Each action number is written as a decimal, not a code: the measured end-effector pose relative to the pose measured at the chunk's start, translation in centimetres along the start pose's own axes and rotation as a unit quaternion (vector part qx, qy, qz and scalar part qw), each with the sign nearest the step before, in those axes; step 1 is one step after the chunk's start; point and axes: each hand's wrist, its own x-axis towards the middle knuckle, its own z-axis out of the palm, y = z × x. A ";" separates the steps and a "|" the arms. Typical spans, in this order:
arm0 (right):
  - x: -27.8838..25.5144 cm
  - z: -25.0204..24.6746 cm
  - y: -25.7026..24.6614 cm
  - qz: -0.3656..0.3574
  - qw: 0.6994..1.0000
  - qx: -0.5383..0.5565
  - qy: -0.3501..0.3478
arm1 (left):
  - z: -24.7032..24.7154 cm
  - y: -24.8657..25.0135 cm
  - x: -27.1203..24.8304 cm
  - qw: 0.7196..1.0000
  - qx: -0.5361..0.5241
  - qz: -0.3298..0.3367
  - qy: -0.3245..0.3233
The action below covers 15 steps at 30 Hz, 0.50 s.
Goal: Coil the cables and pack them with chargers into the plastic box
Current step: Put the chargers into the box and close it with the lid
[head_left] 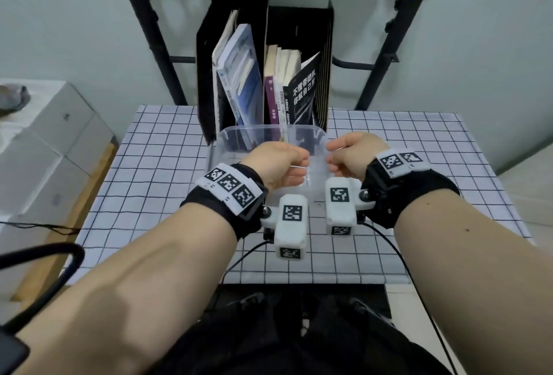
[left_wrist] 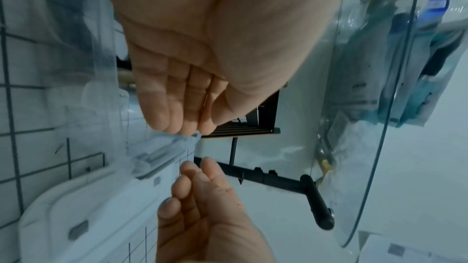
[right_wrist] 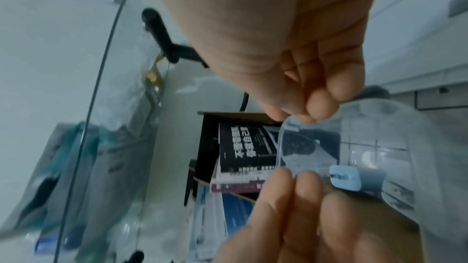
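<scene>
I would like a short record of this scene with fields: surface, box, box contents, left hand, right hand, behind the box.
surface: table with white grid-patterned cloth
box: clear plastic box, no lid on it
box contents: none clearly visible through the hands
left hand: left hand over the box, fingers curled at its rim
right hand: right hand over the box, fingers curled at its rim
behind the box: black file holder with books

Black book (head_left: 302, 96) in the file holder (head_left: 206, 81): large white Chinese title on the cover, reading 不懂带团队 你就自己累. Smaller print under it was too blurred to read. Wrist bands (head_left: 230, 186) carried square black-and-white coded markers, no letters legible.
</scene>
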 end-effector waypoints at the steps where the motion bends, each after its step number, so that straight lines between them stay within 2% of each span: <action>1: -0.2 -0.7 0.5 0.000 1.000 0.017 0.017 | 0.7 0.0 0.1 1.000 0.002 0.000 -0.011; 4: -0.2 -2.9 2.8 0.011 0.994 0.057 0.090 | 2.7 -0.2 0.2 0.999 0.017 0.001 -0.036; 7: -0.4 -4.9 5.2 0.043 0.984 0.118 0.125 | 4.5 -0.4 0.4 0.999 0.019 -0.004 -0.048; 11: -0.9 -7.3 7.9 0.078 0.984 0.093 0.128 | 7.1 -0.8 0.7 0.998 0.025 -0.015 -0.058; 15: -0.2 -9.5 9.5 0.126 0.973 0.078 0.179 | 9.3 -1.3 1.0 0.996 0.032 -0.025 -0.075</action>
